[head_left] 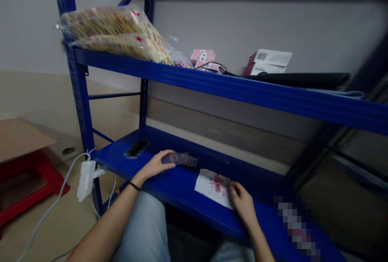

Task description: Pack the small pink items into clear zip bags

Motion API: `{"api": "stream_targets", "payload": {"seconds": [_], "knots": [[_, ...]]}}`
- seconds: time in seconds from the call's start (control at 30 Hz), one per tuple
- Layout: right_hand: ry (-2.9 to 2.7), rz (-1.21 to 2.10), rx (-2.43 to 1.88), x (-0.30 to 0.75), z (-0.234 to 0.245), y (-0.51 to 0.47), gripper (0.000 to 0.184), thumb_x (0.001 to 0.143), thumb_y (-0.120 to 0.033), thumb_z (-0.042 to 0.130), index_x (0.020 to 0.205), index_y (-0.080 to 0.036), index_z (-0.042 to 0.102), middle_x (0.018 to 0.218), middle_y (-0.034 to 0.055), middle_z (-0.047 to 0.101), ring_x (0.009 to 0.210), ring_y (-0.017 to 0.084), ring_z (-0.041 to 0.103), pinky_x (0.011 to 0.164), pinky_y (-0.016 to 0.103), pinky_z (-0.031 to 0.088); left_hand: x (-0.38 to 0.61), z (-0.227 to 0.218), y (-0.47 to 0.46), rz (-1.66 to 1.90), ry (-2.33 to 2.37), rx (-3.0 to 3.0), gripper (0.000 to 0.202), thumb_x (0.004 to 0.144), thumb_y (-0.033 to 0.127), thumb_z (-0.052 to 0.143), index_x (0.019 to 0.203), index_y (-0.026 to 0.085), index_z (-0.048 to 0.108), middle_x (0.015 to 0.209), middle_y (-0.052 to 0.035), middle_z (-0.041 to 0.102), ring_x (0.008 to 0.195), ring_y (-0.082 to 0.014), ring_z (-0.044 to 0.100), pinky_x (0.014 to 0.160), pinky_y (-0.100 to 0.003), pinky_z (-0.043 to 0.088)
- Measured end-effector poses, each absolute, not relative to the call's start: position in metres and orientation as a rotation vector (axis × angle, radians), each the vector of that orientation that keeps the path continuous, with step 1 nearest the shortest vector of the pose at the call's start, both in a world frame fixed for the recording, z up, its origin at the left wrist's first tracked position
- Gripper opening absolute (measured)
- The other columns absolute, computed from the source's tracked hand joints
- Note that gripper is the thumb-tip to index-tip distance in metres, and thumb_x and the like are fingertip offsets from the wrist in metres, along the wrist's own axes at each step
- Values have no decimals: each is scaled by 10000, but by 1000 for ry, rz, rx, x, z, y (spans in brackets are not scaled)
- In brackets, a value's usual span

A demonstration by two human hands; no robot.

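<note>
My left hand [156, 164] rests on the lower blue shelf [182, 189], its fingers closed round the end of a dark, clear-wrapped bundle [182, 159] lying on the shelf. My right hand [241, 202] lies further right with its fingers pressed on the near corner of a white packet with a pink pattern [214, 186], which lies flat on the same shelf. A black band circles my left wrist.
The upper blue shelf [242, 90] carries clear bags of yellowish goods [115, 32], small pink boxes [203, 59], a white and maroon box [268, 62] and a long black object [303, 79]. A white adapter with cable [85, 179] hangs at the rack's left post. A cardboard sheet [18, 137] lies over a red stool [33, 185].
</note>
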State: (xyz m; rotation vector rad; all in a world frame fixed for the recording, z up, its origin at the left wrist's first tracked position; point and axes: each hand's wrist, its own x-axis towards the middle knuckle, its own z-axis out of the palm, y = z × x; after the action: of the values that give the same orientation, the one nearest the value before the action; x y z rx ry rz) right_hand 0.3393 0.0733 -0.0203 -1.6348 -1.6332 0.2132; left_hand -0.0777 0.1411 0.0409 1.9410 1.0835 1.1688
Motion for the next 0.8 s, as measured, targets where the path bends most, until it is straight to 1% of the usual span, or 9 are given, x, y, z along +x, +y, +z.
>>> {"api": "stream_targets", "payload": {"seconds": [0.13, 0.27, 0.37, 0.43, 0.6, 0.8], "knots": [[-1800, 77, -1613, 345, -20, 57, 320, 877, -325, 420, 968, -203, 701, 975, 88, 728, 926, 253, 667, 851, 359, 500, -40, 31, 123, 1249, 880, 1651, 527, 779, 399, 723, 1251, 199, 602, 1212, -91, 677, 1155, -279, 609, 1037, -415, 438], [-1862, 27, -1649, 346, -14, 65, 315, 890, -256, 414, 980, -192, 710, 987, 102, 723, 942, 248, 660, 858, 344, 492, 13, 10, 110, 1238, 729, 1526, 523, 773, 359, 753, 1243, 184, 605, 1195, -99, 678, 1161, -271, 602, 1033, -388, 432], [-1916, 35, -1700, 343, -7, 79, 290, 883, -224, 445, 954, -199, 726, 968, 98, 727, 927, 241, 663, 834, 321, 485, 50, -3, 104, 1224, 694, 1487, 545, 740, 385, 779, 1221, 182, 622, 1154, -97, 685, 1119, -282, 613, 990, -381, 452], [-1937, 68, -1720, 343, -4, 84, 288, 876, -202, 447, 931, -200, 729, 950, 89, 728, 910, 234, 664, 818, 309, 480, 67, -7, 100, 1229, 679, 1446, 561, 732, 409, 778, 1225, 191, 624, 1161, -97, 678, 1125, -293, 603, 974, -375, 455], [-1976, 158, -1592, 344, -7, 75, 275, 879, -196, 451, 954, -201, 716, 973, 73, 717, 934, 226, 645, 849, 317, 472, 85, -8, 90, 1264, 623, 1328, 580, 728, 456, 758, 1225, 190, 622, 1146, -104, 677, 1122, -312, 595, 956, -379, 456], [-2092, 153, -1505, 343, -11, 68, 254, 905, -222, 474, 963, -211, 721, 998, 78, 693, 967, 232, 617, 875, 330, 464, 84, -12, 86, 1255, 582, 1335, 512, 764, 382, 746, 1221, 190, 620, 1164, -103, 667, 1149, -300, 575, 994, -369, 428]]}}
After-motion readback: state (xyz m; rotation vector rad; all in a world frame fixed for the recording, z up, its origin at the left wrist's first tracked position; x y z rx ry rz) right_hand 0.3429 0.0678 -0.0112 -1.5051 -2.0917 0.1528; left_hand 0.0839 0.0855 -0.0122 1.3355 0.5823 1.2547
